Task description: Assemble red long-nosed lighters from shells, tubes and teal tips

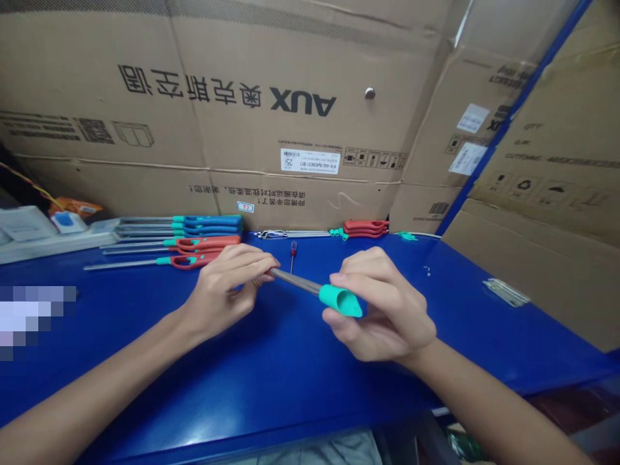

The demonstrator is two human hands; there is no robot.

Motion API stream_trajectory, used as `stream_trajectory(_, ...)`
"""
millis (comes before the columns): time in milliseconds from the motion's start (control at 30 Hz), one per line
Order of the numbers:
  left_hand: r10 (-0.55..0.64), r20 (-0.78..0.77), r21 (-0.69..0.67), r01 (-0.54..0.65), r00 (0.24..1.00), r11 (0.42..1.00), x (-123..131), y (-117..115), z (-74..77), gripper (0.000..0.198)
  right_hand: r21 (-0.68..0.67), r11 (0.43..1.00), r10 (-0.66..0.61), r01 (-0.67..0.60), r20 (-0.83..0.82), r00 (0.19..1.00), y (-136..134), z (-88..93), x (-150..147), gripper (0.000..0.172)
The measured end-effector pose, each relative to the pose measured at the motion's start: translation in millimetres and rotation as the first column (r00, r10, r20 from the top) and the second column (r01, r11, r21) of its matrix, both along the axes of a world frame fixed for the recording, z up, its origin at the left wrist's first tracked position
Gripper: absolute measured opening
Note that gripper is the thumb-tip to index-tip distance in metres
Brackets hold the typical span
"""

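A thin metal tube (298, 281) with a green plastic collar (331, 296) slants across the space between my hands, above the blue table. Closed around the tube's far end is my left hand (227, 287), and its fingers cover that end. My right hand (387, 307) pinches the collar between thumb and fingers. The collar's open, pointed mouth faces toward me and to the right. Behind my left hand lie red-handled lighters (194, 259) with long metal tubes. A small screwdriver (293, 252) rests on the table just beyond the tube.
Blue-handled lighters (208, 226) are stacked at the back left, near a white power strip (62, 240). Along the back lie thin metal rods (300, 233), red handles (365, 228) and green pieces (407, 236). Cardboard panels (217, 142) wall the back and right. Flat metal strips (506, 292) lie at right.
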State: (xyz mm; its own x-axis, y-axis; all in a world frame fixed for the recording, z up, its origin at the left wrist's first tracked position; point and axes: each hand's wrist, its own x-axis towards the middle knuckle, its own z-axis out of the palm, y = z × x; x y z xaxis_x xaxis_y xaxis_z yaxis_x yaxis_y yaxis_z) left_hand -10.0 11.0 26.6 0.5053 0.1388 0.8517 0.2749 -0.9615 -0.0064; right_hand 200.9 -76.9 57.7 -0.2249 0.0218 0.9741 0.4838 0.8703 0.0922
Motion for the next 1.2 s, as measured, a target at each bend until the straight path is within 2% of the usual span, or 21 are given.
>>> stream_trajectory(433, 0.001, -0.003, 0.003, -0.001, 1.000, 1.000, 0.8, 0.1, 1.0, 0.029, -0.031, 1.000, -0.007, 0.007, 0.009, 1.000, 0.3, 0.8, 0.3, 0.022)
stream_trajectory(667, 0.027, -0.012, -0.030, -0.027, 1.000, 0.999, 1.0, -0.7, 1.8, 0.023, -0.040, 0.999, 0.030, -0.030, -0.007, 1.000, 1.2, -0.3, 0.1, 0.019)
stream_trajectory(1000, 0.019, -0.009, -0.040, -0.019, 1.000, 0.999, 1.3, 0.1, 0.4, 0.022, -0.057, 0.994, 0.095, -0.095, 0.008, 0.995, 2.4, -2.7, 1.2, 0.028)
stream_trajectory(1200, 0.019, -0.015, -0.040, -0.020, 1.000, 0.999, 1.6, 0.1, 0.8, 0.021, -0.069, 0.990, 0.126, -0.126, 0.001, 0.992, 3.2, -2.8, 0.1, 0.024)
